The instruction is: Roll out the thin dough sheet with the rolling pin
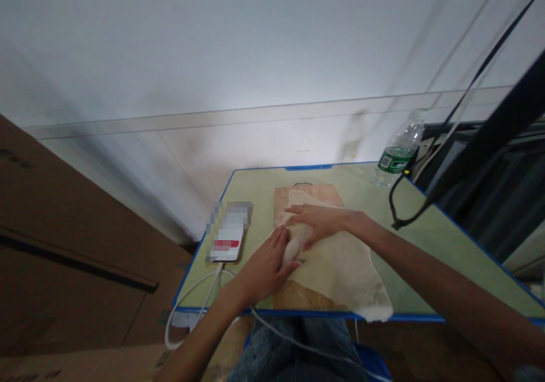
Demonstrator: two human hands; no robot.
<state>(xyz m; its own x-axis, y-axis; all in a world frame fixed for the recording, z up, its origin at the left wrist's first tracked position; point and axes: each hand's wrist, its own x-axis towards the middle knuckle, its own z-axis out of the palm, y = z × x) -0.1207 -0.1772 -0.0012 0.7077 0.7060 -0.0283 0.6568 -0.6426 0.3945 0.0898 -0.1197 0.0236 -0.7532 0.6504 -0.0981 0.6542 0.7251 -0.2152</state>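
A thin, pale sheet of dough [340,263] is spread over a wooden board [306,297] and hangs past its right side to the table's near edge. A thick, rounded roll of the same pale stuff [293,246] lies on the sheet, between my hands. My left hand [272,257] cups the roll's left side, fingers together and thumb across its near end. From the right, my right hand [317,220] reaches over the sheet with its fingers stretched out flat, thumb side against the roll. My fingers hide part of the roll's far end.
On the light green table [404,251] a phone [227,234] lies left of the board, with a white cable [204,291] running off the near edge. A plastic bottle [395,158] stands back right. A black strap [481,155] hangs at right; cardboard [85,217] stands at left.
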